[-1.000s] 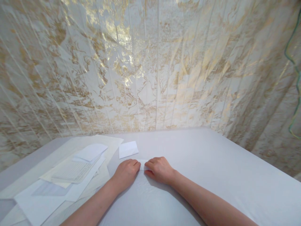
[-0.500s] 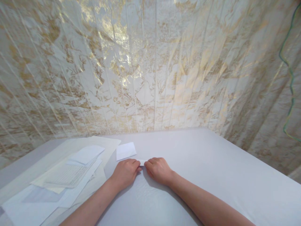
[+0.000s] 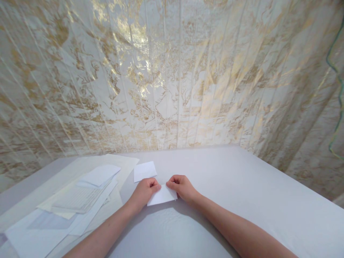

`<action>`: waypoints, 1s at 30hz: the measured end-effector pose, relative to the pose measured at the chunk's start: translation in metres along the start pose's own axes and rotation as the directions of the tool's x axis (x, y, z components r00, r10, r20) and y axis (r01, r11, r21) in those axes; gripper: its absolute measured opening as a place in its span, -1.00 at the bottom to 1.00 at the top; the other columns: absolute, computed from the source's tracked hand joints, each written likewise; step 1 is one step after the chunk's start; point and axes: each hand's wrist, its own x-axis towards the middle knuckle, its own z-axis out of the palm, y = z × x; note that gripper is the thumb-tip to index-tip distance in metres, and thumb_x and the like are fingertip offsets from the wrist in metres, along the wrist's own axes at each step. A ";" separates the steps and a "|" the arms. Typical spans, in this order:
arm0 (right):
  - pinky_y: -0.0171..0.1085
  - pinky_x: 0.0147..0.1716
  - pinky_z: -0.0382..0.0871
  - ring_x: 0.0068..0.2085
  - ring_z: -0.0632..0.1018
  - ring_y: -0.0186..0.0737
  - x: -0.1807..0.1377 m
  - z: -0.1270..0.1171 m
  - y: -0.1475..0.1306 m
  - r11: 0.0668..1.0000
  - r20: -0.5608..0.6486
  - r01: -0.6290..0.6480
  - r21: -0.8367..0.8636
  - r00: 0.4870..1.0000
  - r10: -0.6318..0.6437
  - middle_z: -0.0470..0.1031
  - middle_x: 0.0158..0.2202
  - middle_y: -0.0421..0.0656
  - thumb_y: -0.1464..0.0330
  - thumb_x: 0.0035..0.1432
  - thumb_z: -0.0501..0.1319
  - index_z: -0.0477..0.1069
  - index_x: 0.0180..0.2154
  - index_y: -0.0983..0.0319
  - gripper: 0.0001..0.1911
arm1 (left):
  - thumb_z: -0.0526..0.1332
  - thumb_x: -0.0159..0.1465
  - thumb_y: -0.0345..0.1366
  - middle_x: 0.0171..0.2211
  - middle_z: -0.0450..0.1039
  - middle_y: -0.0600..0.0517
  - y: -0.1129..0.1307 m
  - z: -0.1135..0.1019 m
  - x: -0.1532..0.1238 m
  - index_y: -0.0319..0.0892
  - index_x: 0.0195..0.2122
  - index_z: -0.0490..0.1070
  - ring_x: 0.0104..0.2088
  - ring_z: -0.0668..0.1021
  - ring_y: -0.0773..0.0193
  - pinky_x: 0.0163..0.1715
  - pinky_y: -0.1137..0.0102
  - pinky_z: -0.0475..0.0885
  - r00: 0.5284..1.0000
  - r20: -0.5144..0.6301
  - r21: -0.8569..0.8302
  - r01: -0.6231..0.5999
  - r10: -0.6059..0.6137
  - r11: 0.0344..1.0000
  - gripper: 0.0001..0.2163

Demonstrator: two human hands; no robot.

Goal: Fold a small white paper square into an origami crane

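Between two hands (image 3: pixel 163 188), one folded paper (image 3: pixel 162 196); another (image 3: pixel 145 171) beyond.

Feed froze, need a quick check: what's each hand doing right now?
Left hand: closed, pinching the left top corner of the small paper.
Right hand: closed, pinching its right top corner.
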 end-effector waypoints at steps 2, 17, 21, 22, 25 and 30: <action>-0.42 -0.68 -0.02 -0.70 0.19 -0.49 0.001 -0.001 -0.001 0.995 -0.001 -0.038 0.089 0.999 0.038 0.18 -0.75 -0.35 0.38 -0.08 0.17 0.25 -0.61 0.28 -0.83 | 0.13 -0.10 -0.19 -0.72 0.09 0.19 -0.001 -0.002 0.001 -0.18 -0.70 0.15 -0.63 0.17 0.40 -0.58 0.49 0.04 1.000 -0.024 0.002 0.018 -0.018 1.000 -0.79; -0.41 -0.68 -0.04 -0.70 0.17 -0.50 0.007 -0.018 0.003 0.987 -0.022 -0.010 0.163 1.000 0.014 0.16 -0.78 -0.36 0.28 -0.17 0.24 0.27 -0.62 0.28 -0.77 | 0.13 -0.01 -0.17 -0.67 0.23 0.15 -0.003 -0.012 -0.002 -0.20 -0.59 0.32 -0.60 0.26 0.38 -0.58 0.49 0.12 0.991 0.017 0.029 -0.130 0.129 0.991 -0.81; -0.43 -0.68 0.02 -0.69 0.21 -0.49 0.005 -0.016 0.005 0.974 -0.045 0.035 0.223 0.999 -0.026 0.18 -0.74 -0.35 0.17 -0.09 0.21 0.27 -0.57 0.28 -0.70 | 0.17 -0.05 -0.20 -0.72 0.21 0.16 -0.002 -0.006 -0.004 -0.23 -0.62 0.32 -0.66 0.24 0.42 -0.64 0.51 0.11 1.000 -0.019 -0.134 -0.017 0.015 0.991 -0.82; -0.43 -0.67 0.07 -0.66 0.27 -0.47 0.005 -0.015 0.006 0.968 -0.056 0.048 0.248 0.998 -0.035 0.22 -0.69 -0.33 0.16 -0.07 0.20 0.29 -0.49 0.28 -0.71 | 0.18 -0.06 -0.19 -0.72 0.22 0.16 -0.001 -0.004 -0.005 -0.22 -0.61 0.31 -0.67 0.25 0.42 -0.65 0.51 0.13 0.998 -0.048 -0.203 0.018 -0.028 0.979 -0.82; -0.40 -0.60 0.24 -0.54 0.42 -0.39 0.003 -0.010 0.011 0.949 -0.045 0.100 0.299 0.995 -0.090 0.34 -0.48 -0.29 0.23 -0.10 0.25 0.21 -0.09 0.19 -0.50 | 0.21 -0.08 -0.20 -0.67 0.33 0.12 0.002 0.001 -0.008 -0.21 -0.55 0.27 -0.64 0.36 0.39 -0.65 0.51 0.24 0.984 -0.093 -0.408 0.101 -0.151 0.908 -0.81; -0.30 -0.37 0.36 -0.37 0.46 -0.36 -0.002 -0.004 0.018 0.935 0.091 0.325 0.140 0.936 -0.339 0.38 -0.25 -0.16 0.46 -0.09 0.19 0.16 0.04 0.14 -0.41 | 0.21 -0.02 -0.30 -0.59 0.42 0.08 0.006 0.007 -0.014 -0.19 -0.46 0.22 -0.60 0.46 0.37 -0.59 0.49 0.36 0.962 -0.072 -0.578 0.175 -0.263 0.797 -0.83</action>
